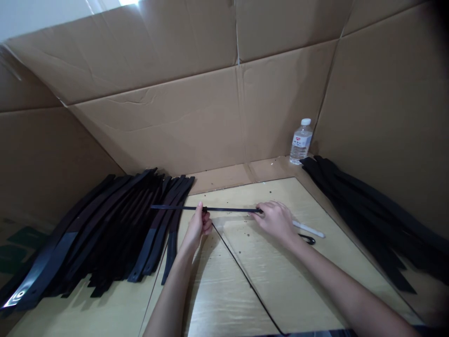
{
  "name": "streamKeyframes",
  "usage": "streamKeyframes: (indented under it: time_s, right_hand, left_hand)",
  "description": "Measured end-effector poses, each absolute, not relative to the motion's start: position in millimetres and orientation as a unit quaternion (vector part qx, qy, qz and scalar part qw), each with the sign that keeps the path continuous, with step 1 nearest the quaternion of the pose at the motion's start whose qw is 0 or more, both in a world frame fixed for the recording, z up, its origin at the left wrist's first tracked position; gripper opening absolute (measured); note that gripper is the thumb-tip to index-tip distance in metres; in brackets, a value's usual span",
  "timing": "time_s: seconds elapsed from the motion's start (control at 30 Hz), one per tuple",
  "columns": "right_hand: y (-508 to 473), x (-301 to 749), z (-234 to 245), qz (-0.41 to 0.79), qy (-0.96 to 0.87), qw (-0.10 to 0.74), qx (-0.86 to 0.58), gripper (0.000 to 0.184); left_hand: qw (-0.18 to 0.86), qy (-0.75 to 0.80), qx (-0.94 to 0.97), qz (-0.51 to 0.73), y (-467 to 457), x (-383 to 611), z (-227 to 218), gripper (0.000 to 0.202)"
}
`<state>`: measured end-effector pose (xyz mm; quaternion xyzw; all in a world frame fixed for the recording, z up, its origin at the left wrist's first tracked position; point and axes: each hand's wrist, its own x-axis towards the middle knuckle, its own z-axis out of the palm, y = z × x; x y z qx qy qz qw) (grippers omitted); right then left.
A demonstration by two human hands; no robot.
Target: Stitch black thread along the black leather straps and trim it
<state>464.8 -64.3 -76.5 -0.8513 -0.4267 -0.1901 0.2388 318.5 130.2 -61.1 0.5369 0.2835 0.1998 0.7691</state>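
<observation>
Cord: thin, black; lower end cut off at the bottom edge; upper end lost at the left hand, whether gripped or joined to anything cannot be told.
Dark edge, bottom: a sliver beside the cord; contents not made out.
Left hand: thumb and fingers closed on the strip; some fingertips curled out of sight.
Right hand: pinched about the strip's right end, which the fingers cover.
Strip: dark, narrow, held level between the hands above the board; its free end runs out past the left hand, in front of the left pile.
Loop: black, on the board; partly behind the right forearm.
Pen: white, just beyond the loop; one end hidden by the right arm.
Left pile: black bands, overlapping; middle too dark to count.
Right pile: black bands; far right blurred.
Bottle: clear, white cap, upright; small print illegible.
Wall: creased cardboard; green lettering at left, partly covered.
</observation>
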Motion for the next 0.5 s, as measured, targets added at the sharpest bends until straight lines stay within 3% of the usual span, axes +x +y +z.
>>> streamKeyframes:
  time_s: [0.27, 0.5]
  right_hand:
    - [-65.5, 454.6, -71.7, -0.128, -0.431, 0.216, -0.867, 0.017]
    - [-65.8, 456.2, -72.3, -0.151, -0.441, 0.226, -0.855, 0.02]
  left_hand:
    - [0.778, 0.231, 0.527, 0.252, 133.2, 315.1, -57.4, 0.041]
    - [0.713, 0.238, 0.602, 0.271, 136.8, 317.2, -64.7, 0.044]
